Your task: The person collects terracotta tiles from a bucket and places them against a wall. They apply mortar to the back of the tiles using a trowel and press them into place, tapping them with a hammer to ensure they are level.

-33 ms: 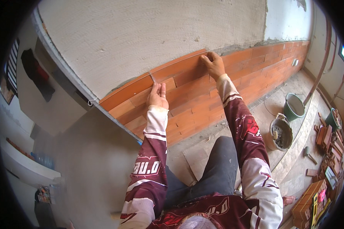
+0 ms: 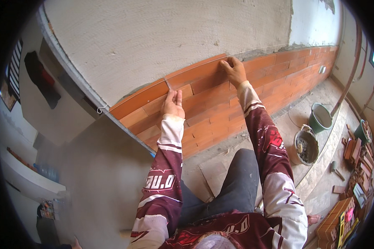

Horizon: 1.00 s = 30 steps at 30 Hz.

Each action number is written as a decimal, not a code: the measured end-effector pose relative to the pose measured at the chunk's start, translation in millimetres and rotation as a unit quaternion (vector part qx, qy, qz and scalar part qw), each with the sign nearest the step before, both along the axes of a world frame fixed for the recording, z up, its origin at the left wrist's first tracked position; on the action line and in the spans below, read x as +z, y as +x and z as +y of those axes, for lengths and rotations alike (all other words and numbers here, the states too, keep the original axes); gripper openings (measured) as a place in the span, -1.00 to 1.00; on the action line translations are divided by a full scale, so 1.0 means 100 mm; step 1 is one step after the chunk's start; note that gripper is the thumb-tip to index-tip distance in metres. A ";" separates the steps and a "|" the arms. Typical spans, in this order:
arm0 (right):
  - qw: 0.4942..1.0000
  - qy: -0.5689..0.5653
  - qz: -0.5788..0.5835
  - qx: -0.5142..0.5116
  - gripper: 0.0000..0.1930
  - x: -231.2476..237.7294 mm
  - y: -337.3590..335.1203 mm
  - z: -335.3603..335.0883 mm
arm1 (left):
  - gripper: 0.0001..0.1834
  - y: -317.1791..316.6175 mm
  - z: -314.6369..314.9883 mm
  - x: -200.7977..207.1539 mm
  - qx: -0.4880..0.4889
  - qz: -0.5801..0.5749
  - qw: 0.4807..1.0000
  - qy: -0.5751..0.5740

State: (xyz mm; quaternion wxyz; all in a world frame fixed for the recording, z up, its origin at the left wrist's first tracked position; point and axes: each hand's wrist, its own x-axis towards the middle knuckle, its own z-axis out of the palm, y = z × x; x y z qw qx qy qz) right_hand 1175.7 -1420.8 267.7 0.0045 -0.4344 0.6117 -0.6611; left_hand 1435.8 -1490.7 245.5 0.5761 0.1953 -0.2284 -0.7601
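Note:
A long orange terracotta tile (image 2: 195, 74) lies against the wall in the top course. A thin white string (image 2: 199, 64) runs along that course in front of it. My right hand (image 2: 235, 72) is at the tile's right end, thumb and fingers closed at its edge; what lies under the fingertips is partly hidden. Lower down, my left hand (image 2: 173, 106) has its palm turned up and fingers stretched toward the tile's lower left corner, near the joint with the neighbouring tile (image 2: 139, 99). The left fingertips seem to touch there.
Laid tiles (image 2: 270, 76) cover the lower wall, below grey plaster (image 2: 162, 37). On the right stand a mortar bucket (image 2: 297, 151) and a green bucket (image 2: 321, 120). Beyond are a mallet (image 2: 336, 169), loose tiles (image 2: 353, 149) and stacked tiles (image 2: 334, 216). A wall edge (image 2: 70, 74) borders the left.

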 end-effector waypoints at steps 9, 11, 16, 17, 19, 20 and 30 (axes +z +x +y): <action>1.000 0.019 0.013 0.019 -0.63 0.03 -0.04 -0.07 | -0.69 0.08 0.01 -0.06 -0.013 0.010 1.000 0.008; 0.999 0.027 0.025 -0.001 -0.64 0.00 -0.10 -0.09 | -0.73 0.08 0.11 -0.09 -0.033 0.005 0.999 0.021; 1.000 0.026 0.008 0.015 -0.65 0.00 -0.12 -0.17 | -0.81 0.30 0.33 -0.44 -0.138 -0.068 0.988 0.002; 1.000 0.024 0.004 0.019 -0.66 0.01 -0.12 -0.19 | -0.79 0.38 0.38 -0.56 -0.163 -0.085 0.983 -0.009; 0.999 0.021 0.007 0.027 -0.66 -0.01 -0.09 -0.15 | -0.83 0.56 0.55 -0.79 -0.186 -0.134 0.973 0.009; 0.999 0.019 0.008 0.030 -0.66 -0.03 -0.07 -0.11 | -0.85 0.65 0.65 -0.92 -0.198 -0.158 0.967 0.019; 0.992 -0.021 -0.067 0.107 -0.66 -0.04 -0.26 -0.05 | -0.76 1.90 0.97 -2.08 -0.241 -0.252 0.926 0.144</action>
